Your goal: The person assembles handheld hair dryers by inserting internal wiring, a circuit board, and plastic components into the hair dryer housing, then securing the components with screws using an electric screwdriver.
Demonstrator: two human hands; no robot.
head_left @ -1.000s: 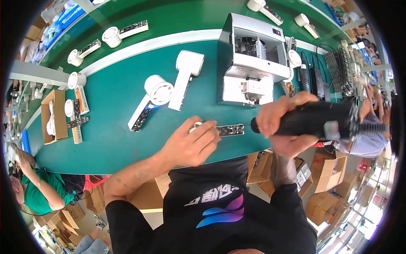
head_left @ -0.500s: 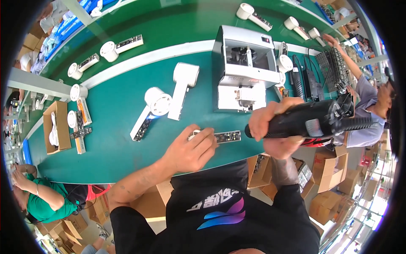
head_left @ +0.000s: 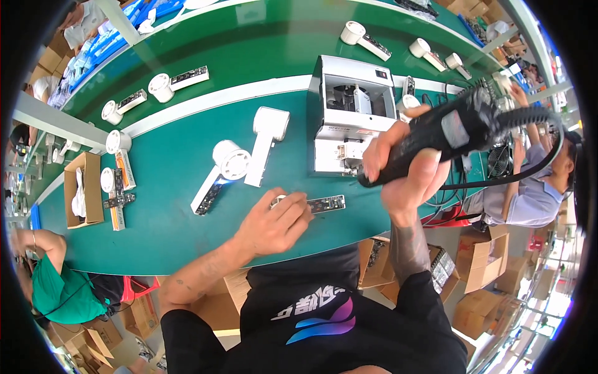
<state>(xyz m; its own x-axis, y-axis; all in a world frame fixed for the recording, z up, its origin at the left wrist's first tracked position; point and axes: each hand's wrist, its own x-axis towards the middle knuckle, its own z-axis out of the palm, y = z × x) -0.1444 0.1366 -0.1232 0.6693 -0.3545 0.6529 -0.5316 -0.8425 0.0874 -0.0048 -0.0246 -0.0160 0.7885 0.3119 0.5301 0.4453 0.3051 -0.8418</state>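
Observation:
My left hand [head_left: 278, 219] is closed around the head end of a white handheld fan that lies near the front edge of the bench. Its handle's circuit board [head_left: 327, 204] points right, out from under my fingers, which hide most of the head. In my right hand [head_left: 408, 168] I grip a thick black corded electric screwdriver [head_left: 458, 128], its tip low at the left and its cable end raised to the right. That tip is right of the board, apart from it. Two more white fans, one with its board exposed [head_left: 208, 194] and one paler-handled [head_left: 267, 148], lie beyond my left hand.
A white and grey machine [head_left: 354, 118] stands behind the screwdriver. On the left are an open cardboard box [head_left: 92, 187] and more fan parts [head_left: 118, 199]. Several fans lie on the green far strip [head_left: 249, 50]. Other people sit at both sides; the screwdriver's black cable [head_left: 529, 173] loops right.
My right hand has tilted the screwdriver so its cable end is higher, and the cable now shows in a loop. My left hand stays on the fan. The view has shifted slightly.

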